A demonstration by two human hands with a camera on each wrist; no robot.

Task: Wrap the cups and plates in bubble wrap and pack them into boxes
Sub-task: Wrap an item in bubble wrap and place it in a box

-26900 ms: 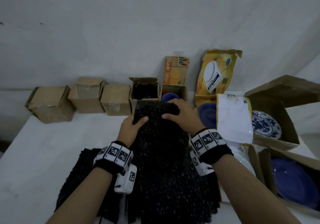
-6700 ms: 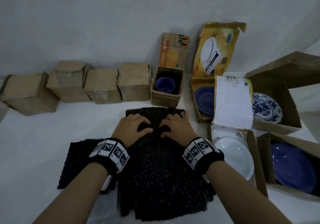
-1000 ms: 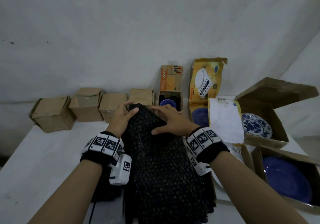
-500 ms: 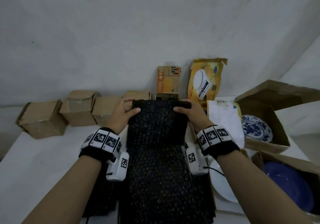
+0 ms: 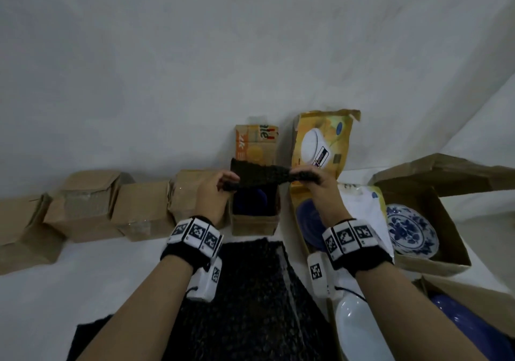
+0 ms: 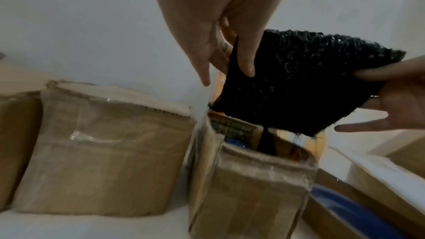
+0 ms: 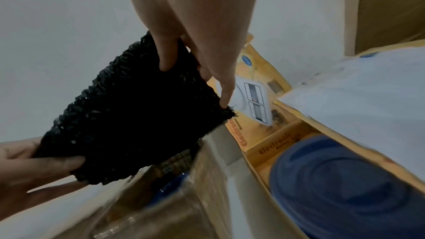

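Bubble wrap [image 5: 260, 176], a small black piece of it, is what I have up in the air between both hands, directly over the open cup box [image 5: 255, 215]. Going from my left: a row of closed cardboard boxes [image 5: 139, 210] lines the wall. Next comes my left hand [image 5: 213, 193], thumb and fingers pinching the piece's left end. The piece stretches sideways, its long axis running left to right across the box mouth, and its lower edge dips to the rim in the left wrist view. Beneath it a blue cup [image 5: 257, 200] sits inside the box, mostly hidden. My right hand [image 5: 313, 183] pinches the right end, bunching it. Further right, the yellow box [image 5: 320, 148] holds a blue plate [image 7: 340, 179], and the brown box beyond has a blue-and-white patterned plate [image 5: 409, 231]. A larger black sheet [image 5: 250, 299] lies on the table near me.

The box is straight below the piece, both hands equally near, so I judge the coming move is simply downward.
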